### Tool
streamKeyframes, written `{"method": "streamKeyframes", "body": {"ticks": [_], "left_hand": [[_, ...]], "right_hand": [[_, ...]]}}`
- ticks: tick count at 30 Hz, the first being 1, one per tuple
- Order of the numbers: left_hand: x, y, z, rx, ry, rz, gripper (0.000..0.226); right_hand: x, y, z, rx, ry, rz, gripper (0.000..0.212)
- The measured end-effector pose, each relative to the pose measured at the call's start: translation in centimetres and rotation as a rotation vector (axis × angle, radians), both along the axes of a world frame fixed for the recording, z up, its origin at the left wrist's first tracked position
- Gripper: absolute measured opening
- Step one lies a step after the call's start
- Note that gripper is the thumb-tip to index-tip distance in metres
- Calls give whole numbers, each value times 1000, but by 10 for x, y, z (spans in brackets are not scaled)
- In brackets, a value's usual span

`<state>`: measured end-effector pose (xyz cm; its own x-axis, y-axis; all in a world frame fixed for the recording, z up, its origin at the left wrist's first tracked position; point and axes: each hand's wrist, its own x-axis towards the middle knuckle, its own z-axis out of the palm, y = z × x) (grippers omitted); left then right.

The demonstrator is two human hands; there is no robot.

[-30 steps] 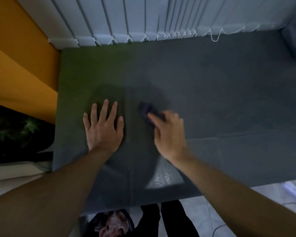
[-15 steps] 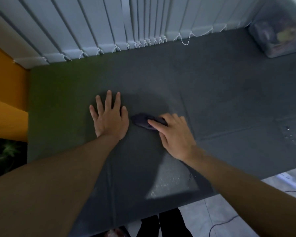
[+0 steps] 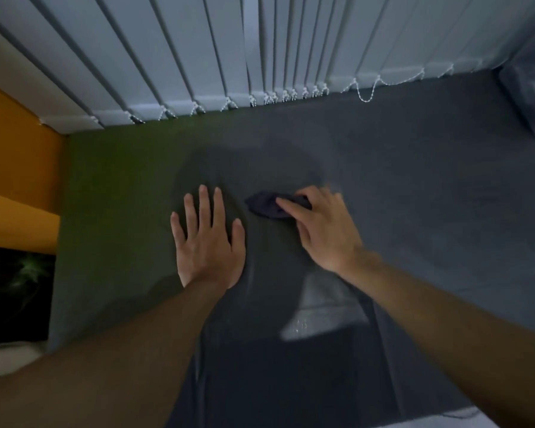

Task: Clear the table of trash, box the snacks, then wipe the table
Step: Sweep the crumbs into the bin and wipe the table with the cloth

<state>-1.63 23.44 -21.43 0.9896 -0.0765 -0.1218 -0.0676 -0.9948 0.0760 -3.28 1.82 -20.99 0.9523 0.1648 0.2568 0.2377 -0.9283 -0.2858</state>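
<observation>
Presently wiping: left hand (image 3: 207,242) lies flat on the grey counter (image 3: 414,196), fingers spread and holding nothing. Right hand (image 3: 322,230) grips a bunched dark cloth (image 3: 264,205) just beside it, pressed to the counter. Cloth looks soft, light and limp; best gathered from the top under the fingertips.

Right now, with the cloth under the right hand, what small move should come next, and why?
Probably draw the cloth toward the near edge: the right hand holds it on the table, and droplets shine there, not yet wiped.

Head camera looks down, close over table (image 3: 414,186)
</observation>
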Motion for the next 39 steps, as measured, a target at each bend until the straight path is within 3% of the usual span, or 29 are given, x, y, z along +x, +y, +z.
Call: {"method": "streamKeyframes", "body": {"ticks": [4,7,9,13,15,17,20,21,26,28,32,34,37,39], "left_hand": [[1,1,1,18,17,-6,71],[2,0,3,13,24,-7,71],[2,-1,3,11,20,-4,72],[3,-1,3,36,21,-1,72],[3,-1,3,40,30,0,72],[3,0,3,32,31,0,71],[3,0,4,18,44,3,71],[3,0,4,17,46,4,71],[4,0,5,9,75,8,70],[4,0,6,-2,70,6,69],[3,1,6,-15,68,4,69],[4,1,6,-20,71,5,69],[4,0,7,-22,68,3,68],[4,1,6,-22,63,1,68]], "right_hand": [[68,-21,3,32,47,-534,45],[93,-11,6,80,120,-655,44],[92,9,7,110,87,-518,43],[78,42,-1,55,46,73,43],[97,37,0,-2,34,215,42],[126,30,1,0,26,77,41],[161,32,6,92,99,-324,41],[165,38,7,95,110,-347,41],[164,54,4,-4,72,224,43],[176,47,2,-56,62,236,43],[183,56,5,29,109,-149,44],[172,64,5,57,107,-56,43],[159,53,1,24,87,282,43],[162,36,0,-28,70,312,43]]}}
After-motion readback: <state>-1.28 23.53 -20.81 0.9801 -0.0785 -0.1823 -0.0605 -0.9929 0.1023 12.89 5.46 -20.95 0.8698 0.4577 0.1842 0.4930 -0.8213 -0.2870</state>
